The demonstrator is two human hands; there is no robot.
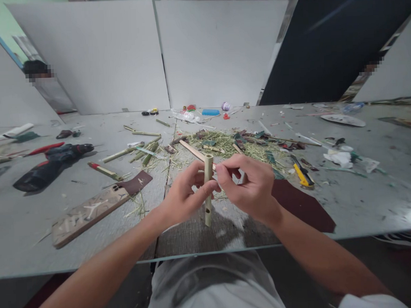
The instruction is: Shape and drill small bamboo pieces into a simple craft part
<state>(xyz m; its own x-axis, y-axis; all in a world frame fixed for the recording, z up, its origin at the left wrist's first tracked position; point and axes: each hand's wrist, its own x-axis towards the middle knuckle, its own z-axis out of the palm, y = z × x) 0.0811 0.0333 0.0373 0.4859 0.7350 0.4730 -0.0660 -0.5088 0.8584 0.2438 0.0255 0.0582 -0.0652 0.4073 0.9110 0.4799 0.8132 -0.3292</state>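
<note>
I hold a short pale-green bamboo tube (208,172) upright above the grey table (362,202). A small hole shows in its lower part. My left hand (185,197) is wrapped around the tube's middle, thumb pressed against it. My right hand (250,186) is closed in a pinch beside the tube's upper part, fingertips touching it; whatever it pinches is too small to make out. A dark brown sheet (303,204) lies on the table under my right wrist.
A cordless drill (51,164) lies at the left, with a wooden board (89,212) nearer me. Bamboo sticks (138,149) and green shavings (232,146) litter the middle. A yellow utility knife (302,173) lies right of my hands. White panels stand behind the table; other people sit beyond.
</note>
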